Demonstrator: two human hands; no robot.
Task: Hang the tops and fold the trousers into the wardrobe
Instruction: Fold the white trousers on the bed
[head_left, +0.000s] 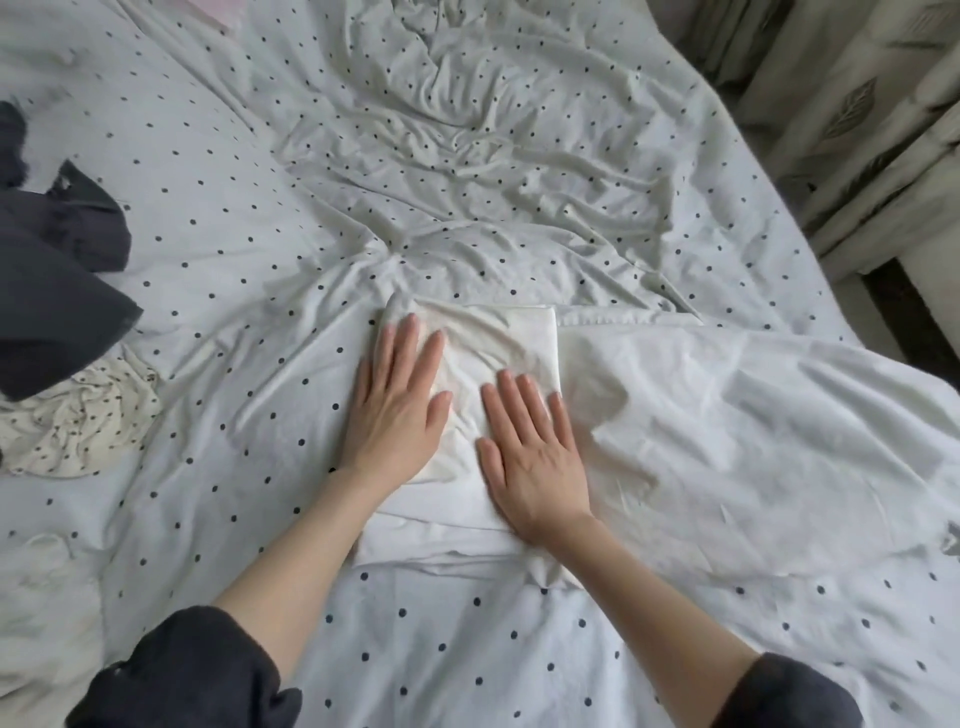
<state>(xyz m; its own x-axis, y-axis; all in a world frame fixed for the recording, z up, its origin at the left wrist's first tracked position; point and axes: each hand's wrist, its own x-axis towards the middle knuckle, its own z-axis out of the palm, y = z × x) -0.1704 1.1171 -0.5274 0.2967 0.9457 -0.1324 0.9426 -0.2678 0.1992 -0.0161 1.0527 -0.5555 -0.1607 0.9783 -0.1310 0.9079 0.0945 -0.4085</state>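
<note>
A: What lay around the work?

B: A bed (467, 156) under a rumpled white sheet with dark dots. At its left edge sat one dark grey garment (57, 260) in a heap, and just below it, touching, one crumpled cream garment with dots (78, 415). Patterned curtains (857, 104) hung at the upper right. Nothing stood between the hands and the cloth.

A: And the piece being folded?

B: One pair of white trousers (727, 441), lying in the middle of the bed, its long axis running left to right. The left end was folded over into a thick pad; the rest spread flat toward the right edge.

A: The hands?

B: Two, both flat on the folded pad. The left hand (400, 405) had its fingers (410, 338) straight and slightly spread. The right hand (535, 462) pressed beside it, fingers straight, close together, pointing away from the person.
</note>
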